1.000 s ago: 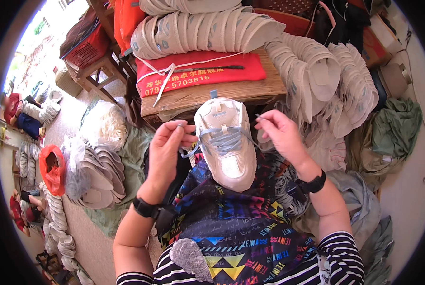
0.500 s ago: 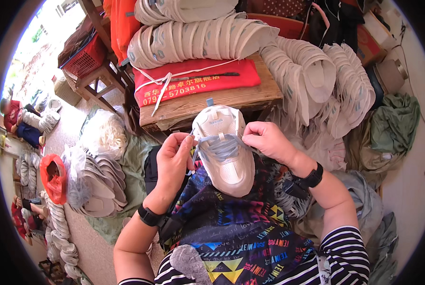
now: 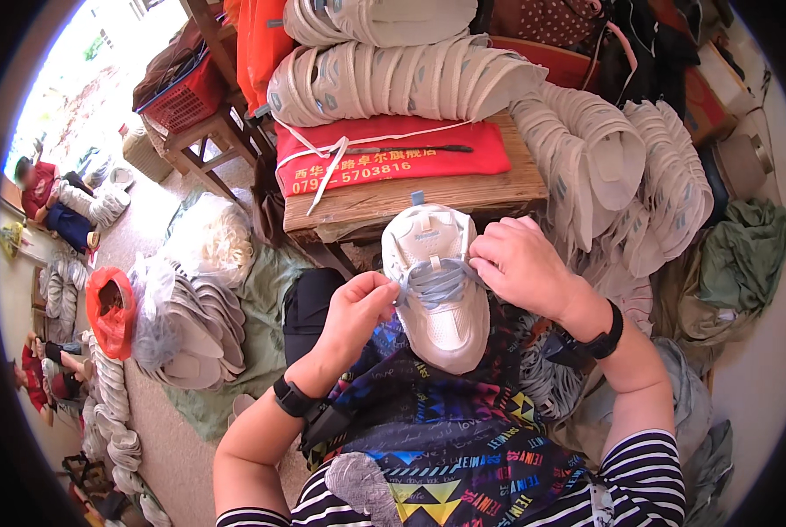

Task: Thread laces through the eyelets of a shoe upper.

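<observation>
A white shoe upper [image 3: 446, 338] rests over my lap, toe toward me and heel end against the bench edge. Grey-blue shoelace [image 3: 439, 283] runs in crossing rows over its front, and a small blue tab stands at its far end. My left hand [image 3: 358, 307] is closed in a pinch on the lace at the upper's left side. On the right side, my right hand [image 3: 525, 265] pinches the lace with bent fingers; its fingertips partly hide the lace end. Both hands wear black wristbands.
Ahead is a wooden bench [image 3: 358, 220] with a red cloth [image 3: 393, 158], a thin dark tool [image 3: 428, 148] and white laces. Rows of nested uppers [image 3: 402, 83] lie behind it. Loose grey laces [image 3: 551, 378] hang at my right. Left are soles [image 3: 195, 329] and a red bag [image 3: 110, 312].
The whole view has shifted, so the scene sits further right and lower. My right hand has turned its back more upward, with its fingers curled closer over the lace. The left still pinches.
</observation>
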Motion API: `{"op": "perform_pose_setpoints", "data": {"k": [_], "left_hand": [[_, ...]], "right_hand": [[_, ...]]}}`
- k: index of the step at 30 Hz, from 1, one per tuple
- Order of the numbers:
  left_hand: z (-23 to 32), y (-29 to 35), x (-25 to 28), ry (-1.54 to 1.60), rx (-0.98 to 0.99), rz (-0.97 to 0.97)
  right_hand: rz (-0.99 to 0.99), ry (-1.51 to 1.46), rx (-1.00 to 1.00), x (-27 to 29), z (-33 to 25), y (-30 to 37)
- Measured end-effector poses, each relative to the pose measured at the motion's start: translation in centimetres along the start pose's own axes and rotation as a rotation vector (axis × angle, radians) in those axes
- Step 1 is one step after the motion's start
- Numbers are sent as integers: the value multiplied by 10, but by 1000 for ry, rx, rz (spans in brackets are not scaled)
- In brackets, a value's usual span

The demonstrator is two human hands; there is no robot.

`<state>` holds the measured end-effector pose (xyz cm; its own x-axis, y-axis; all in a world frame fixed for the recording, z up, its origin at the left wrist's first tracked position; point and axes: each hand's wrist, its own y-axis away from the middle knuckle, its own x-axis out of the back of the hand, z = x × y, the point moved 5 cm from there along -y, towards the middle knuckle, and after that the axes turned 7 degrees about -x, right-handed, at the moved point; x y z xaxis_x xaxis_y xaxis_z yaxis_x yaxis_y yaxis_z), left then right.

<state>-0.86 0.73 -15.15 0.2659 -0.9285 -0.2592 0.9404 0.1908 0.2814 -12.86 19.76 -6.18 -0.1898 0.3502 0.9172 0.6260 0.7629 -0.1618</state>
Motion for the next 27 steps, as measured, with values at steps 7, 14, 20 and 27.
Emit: {"op": "perform_pose_setpoints", "data": {"k": [7, 14, 20, 27], "left_hand": [[17, -13, -9, -192, -128, -33], [85, -16, -19, -1173, -567, -206], [113, -16, -36, -1369, -955, -424], [116, -35, -38, -1393, -856, -686]], "right_hand": [[-30, 231, 211, 3, -12, -3], [177, 286, 264, 11, -10, -14], [1, 198, 441, 6, -1, -24], [-119, 79, 431, 8, 5, -27]]}}
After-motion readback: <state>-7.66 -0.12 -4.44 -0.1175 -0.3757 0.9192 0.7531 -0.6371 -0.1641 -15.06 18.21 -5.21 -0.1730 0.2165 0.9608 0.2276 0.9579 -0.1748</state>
